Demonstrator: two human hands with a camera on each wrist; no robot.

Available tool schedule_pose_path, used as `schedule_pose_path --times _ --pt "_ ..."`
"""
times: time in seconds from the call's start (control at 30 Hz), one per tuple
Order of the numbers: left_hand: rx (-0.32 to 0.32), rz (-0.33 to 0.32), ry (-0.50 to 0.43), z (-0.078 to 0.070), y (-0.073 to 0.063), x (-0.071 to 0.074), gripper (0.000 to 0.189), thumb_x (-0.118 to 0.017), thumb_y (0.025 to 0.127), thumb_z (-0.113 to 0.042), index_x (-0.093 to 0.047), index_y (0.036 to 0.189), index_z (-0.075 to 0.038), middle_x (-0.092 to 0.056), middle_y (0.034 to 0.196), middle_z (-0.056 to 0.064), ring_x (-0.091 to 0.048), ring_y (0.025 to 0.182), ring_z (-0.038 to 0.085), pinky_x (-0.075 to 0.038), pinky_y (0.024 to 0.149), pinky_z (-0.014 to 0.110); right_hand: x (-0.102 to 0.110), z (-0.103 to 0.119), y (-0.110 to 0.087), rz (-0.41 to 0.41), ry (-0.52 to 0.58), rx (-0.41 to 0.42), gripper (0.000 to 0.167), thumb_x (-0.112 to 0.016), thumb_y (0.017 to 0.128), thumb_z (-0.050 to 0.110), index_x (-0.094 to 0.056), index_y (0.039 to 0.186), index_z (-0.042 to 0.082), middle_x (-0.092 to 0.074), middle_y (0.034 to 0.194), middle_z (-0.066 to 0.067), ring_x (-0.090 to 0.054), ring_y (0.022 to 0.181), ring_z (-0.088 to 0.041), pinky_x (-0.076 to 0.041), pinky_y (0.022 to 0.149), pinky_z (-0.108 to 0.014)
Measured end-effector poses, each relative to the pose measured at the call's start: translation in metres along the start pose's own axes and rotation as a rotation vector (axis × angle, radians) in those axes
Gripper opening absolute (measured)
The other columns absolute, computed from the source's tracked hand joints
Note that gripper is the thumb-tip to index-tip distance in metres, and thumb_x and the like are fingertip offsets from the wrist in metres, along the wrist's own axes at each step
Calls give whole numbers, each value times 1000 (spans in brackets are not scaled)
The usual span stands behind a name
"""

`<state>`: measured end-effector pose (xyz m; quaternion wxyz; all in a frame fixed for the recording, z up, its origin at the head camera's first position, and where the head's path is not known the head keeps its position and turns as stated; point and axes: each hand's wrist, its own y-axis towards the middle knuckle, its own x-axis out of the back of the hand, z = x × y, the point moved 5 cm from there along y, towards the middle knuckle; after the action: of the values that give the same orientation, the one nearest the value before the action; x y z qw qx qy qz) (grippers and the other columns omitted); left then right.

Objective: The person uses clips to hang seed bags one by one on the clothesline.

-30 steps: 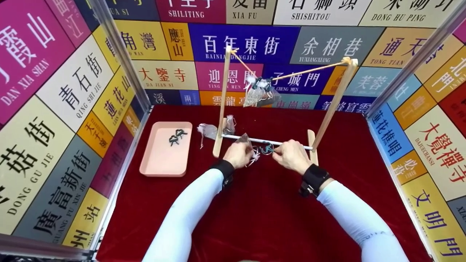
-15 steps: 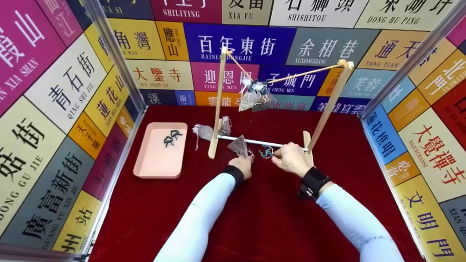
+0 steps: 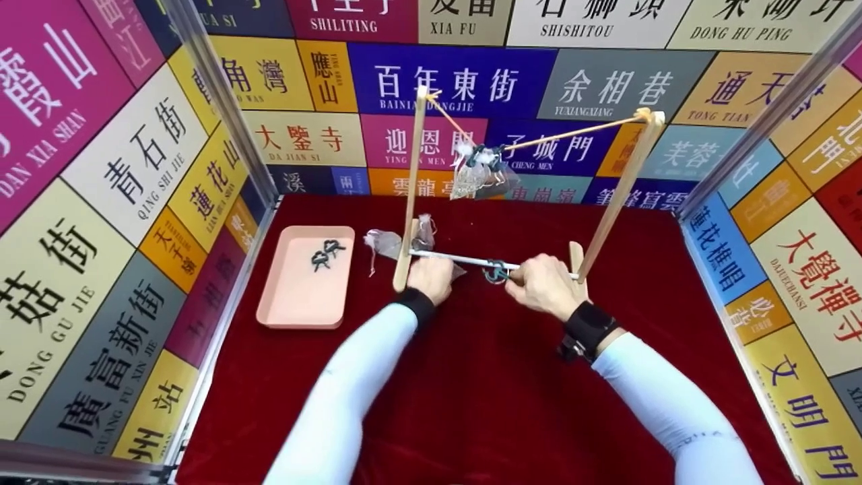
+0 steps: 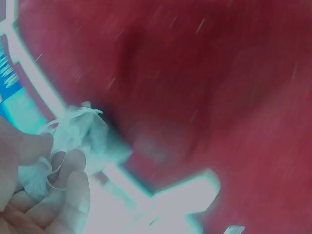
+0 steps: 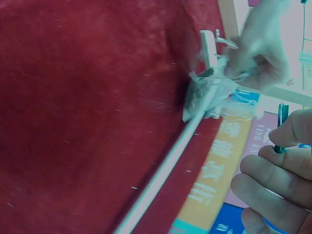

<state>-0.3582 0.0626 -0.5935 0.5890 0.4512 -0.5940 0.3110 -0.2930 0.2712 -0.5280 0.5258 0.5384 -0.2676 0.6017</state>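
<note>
My left hand (image 3: 431, 279) is by the foot of the left post, pinching the drawn neck of a small sheer drawstring bag (image 4: 90, 136). In the head view the hand hides most of that bag. At the right end of the white rod (image 3: 465, 259), my right hand (image 3: 545, 286) holds a curved green clip (image 3: 497, 271) between thumb and finger. The right wrist view shows the clip (image 5: 281, 127) edge-on. Two more sheer bags (image 3: 385, 242) lie behind the left post. Filled bags (image 3: 478, 174) hang from the orange string (image 3: 572, 135) above.
A wooden frame has a left post (image 3: 415, 175) and a right post (image 3: 623, 192), joined low down by the rod. To the left, a pink tray (image 3: 289, 296) contains dark green clips (image 3: 328, 254). Printed panels (image 3: 458, 77) wall in the red cloth (image 3: 485, 391).
With the bag, my left hand first drew back from beside the green clip, then moved forward and left toward the left post. My right hand stays almost in place with the clip.
</note>
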Motion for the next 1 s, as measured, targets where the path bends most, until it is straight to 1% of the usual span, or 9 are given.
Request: schedule_pose_path --times 0.1,0.13,0.2,0.4,0.53,0.63,0.8,0.9,1.0 --pt "-59 -6 19 5 9 32 9 -77 97 -12 -84 97 -7 -85 99 16 -85 90 37 -71 73 50 17 9 12 0 -10 58 29 -78 92 24 -75 63 22 -58 58 5 -50 54 -15 -45 52 -38" --pt "-70 2 18 6 12 44 9 -78 98 -13 -84 98 -6 -85 99 17 -85 91 38 -71 74 51 24 13 16 -5 -12 89 27 -77 92 23 -76 65 21 -58 58 4 -47 53 -13 -39 49 -34" --pt "-98 10 29 8 17 67 12 -82 97 -16 -85 100 -6 -85 101 19 -84 92 39 -71 76 52 40 23 25 -24 -9 144 23 -77 93 22 -81 71 17 -66 62 0 -44 51 -10 -38 47 -31" --pt "-69 -3 5 18 32 145 15 -81 94 -8 -83 108 -3 -83 107 20 -82 96 37 -71 82 49 101 61 62 -158 -30 278 46 -70 98 16 -51 57 12 -55 54 -3 -38 46 -10 -39 40 -31" --pt "-25 -40 -4 24 44 196 20 -81 101 -15 -82 116 -2 -82 113 20 -81 100 36 -71 87 45 141 77 96 -257 -67 245 47 -66 101 16 -47 57 15 -45 53 1 -40 46 -15 -35 41 -32" --pt "-17 -68 -14 24 56 227 25 -76 107 -20 -79 122 0 -81 116 22 -81 104 37 -71 91 46 163 81 124 -276 -142 181 50 -65 102 20 -44 58 16 -45 54 -2 -42 47 -21 -33 43 -35" --pt "-52 -140 -2 22 70 253 21 -62 112 -8 -78 122 -1 -81 119 25 -81 106 42 -70 93 52 175 84 163 -187 -289 108 46 -64 101 26 -49 59 14 -62 62 -15 -60 58 -37 -52 52 -54" --pt "-71 -190 16 22 76 258 22 -58 112 -5 -78 118 -1 -82 118 24 -82 103 43 -71 89 53 175 89 177 -114 -317 94 39 -66 96 28 -58 60 14 -73 72 -18 -69 69 -44 -62 66 -66" --pt "-80 -230 47 22 79 259 24 -57 113 -5 -80 118 -2 -83 116 22 -83 102 42 -71 87 51 173 94 184 -41 -318 124 35 -68 93 29 -65 61 13 -74 74 -16 -70 73 -44 -63 70 -68"
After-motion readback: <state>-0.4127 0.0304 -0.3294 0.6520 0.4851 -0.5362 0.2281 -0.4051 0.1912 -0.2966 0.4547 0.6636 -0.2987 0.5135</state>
